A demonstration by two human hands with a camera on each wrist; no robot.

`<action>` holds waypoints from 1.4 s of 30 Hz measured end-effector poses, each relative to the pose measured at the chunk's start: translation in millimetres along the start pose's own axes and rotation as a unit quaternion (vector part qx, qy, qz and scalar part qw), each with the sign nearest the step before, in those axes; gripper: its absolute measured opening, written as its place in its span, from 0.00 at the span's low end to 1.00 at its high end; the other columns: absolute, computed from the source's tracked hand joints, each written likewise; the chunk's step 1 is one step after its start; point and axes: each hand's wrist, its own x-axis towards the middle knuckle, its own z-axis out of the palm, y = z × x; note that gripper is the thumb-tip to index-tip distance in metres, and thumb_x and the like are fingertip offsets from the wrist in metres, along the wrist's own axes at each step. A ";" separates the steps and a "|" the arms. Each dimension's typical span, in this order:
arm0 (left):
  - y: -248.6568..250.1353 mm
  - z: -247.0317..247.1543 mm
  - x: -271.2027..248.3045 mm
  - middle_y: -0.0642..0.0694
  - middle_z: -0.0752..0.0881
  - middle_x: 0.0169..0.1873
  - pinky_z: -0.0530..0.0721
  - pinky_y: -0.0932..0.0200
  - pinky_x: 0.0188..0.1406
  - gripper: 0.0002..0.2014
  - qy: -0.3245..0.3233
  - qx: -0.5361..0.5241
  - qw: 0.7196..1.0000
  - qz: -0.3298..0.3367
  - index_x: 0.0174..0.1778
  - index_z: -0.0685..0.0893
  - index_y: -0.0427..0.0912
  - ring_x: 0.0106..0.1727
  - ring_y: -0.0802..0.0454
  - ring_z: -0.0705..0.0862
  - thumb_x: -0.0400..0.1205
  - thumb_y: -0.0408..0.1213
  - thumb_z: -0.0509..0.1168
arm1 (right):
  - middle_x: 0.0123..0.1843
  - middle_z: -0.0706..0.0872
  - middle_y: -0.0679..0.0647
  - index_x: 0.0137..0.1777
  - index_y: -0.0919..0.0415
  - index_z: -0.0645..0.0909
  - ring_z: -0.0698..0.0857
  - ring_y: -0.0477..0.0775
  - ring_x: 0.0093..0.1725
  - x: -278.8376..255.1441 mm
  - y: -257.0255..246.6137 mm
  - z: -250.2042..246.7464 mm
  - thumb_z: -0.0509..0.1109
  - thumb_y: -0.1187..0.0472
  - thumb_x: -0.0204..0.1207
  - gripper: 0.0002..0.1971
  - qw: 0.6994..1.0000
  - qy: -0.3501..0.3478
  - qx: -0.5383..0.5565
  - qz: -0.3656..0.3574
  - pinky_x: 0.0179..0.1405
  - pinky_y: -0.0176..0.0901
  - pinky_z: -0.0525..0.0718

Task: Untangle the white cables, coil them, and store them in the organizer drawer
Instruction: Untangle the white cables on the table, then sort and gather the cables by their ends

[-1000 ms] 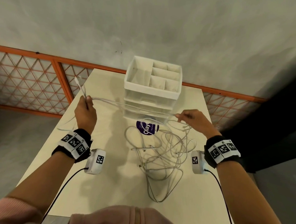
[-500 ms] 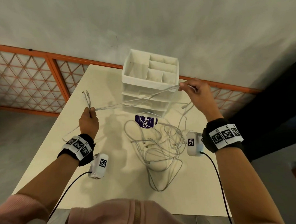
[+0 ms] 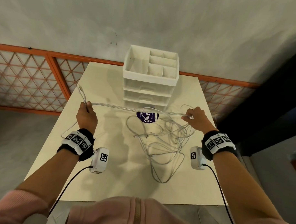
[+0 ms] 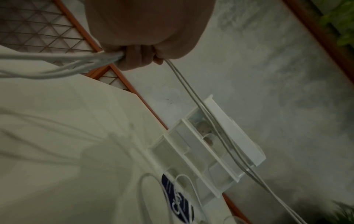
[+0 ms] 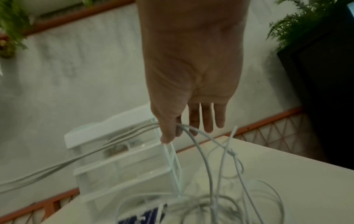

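R hand (image 3: 196, 117) lower, L hand (image 3: 85, 117) higher.

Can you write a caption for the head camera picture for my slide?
Two hands, left hand and right hand, stretch white cables before the organizer.

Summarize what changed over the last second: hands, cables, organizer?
The right hand, raised beside the organizer half a second ago, has come back down level with the left hand. The white cable strands are stretched nearly straight between them. Both hands kept their hold. The tangled pile, the organizer and its closed drawers stayed put.
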 end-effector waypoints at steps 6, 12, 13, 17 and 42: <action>-9.2 15.1 -14.8 0.41 0.72 0.29 0.62 0.58 0.36 0.14 -0.047 -0.005 0.997 0.053 0.40 0.71 0.37 0.38 0.42 0.72 0.89 0.38 0.50 | 0.46 0.87 0.65 0.50 0.66 0.78 0.83 0.60 0.44 -7.1 -3.4 8.9 0.57 0.74 0.80 0.09 0.982 0.083 0.172 -0.006 0.45 0.44 0.76; 7.1 27.1 -31.3 0.36 0.76 0.34 0.66 0.56 0.37 0.18 -0.111 0.010 0.986 0.120 0.43 0.76 0.28 0.37 0.43 0.73 0.88 0.39 0.51 | 0.38 0.85 0.52 0.44 0.45 0.80 0.86 0.53 0.40 -1.1 -23.2 -24.8 0.55 0.65 0.80 0.15 0.907 0.133 0.395 -0.060 0.45 0.49 0.83; 8.8 26.4 -31.0 0.37 0.76 0.34 0.65 0.58 0.37 0.17 -0.115 0.017 0.985 0.131 0.43 0.77 0.28 0.37 0.43 0.73 0.88 0.38 0.52 | 0.37 0.84 0.50 0.42 0.40 0.79 0.85 0.51 0.39 -1.8 -20.2 -29.1 0.54 0.64 0.79 0.17 0.920 0.129 0.358 -0.088 0.45 0.50 0.82; 8.5 15.2 -31.8 0.48 0.80 0.29 0.68 0.69 0.29 0.15 -0.265 0.045 0.952 0.145 0.31 0.81 0.50 0.31 0.53 0.74 0.83 0.48 0.60 | 0.37 0.81 0.52 0.51 0.55 0.81 0.78 0.43 0.37 -20.4 2.1 -43.4 0.59 0.67 0.84 0.10 0.972 -0.028 0.208 -0.106 0.45 0.42 0.73; -34.2 -2.4 -76.2 0.64 0.89 0.36 0.65 0.72 0.23 0.09 -0.657 0.325 0.679 -0.035 0.44 0.92 0.54 0.30 0.67 0.78 0.69 0.41 0.79 | 0.40 0.87 0.52 0.44 0.58 0.87 0.84 0.49 0.44 -48.1 63.0 48.8 0.67 0.75 0.71 0.12 0.932 -0.362 -0.030 0.018 0.42 0.32 0.79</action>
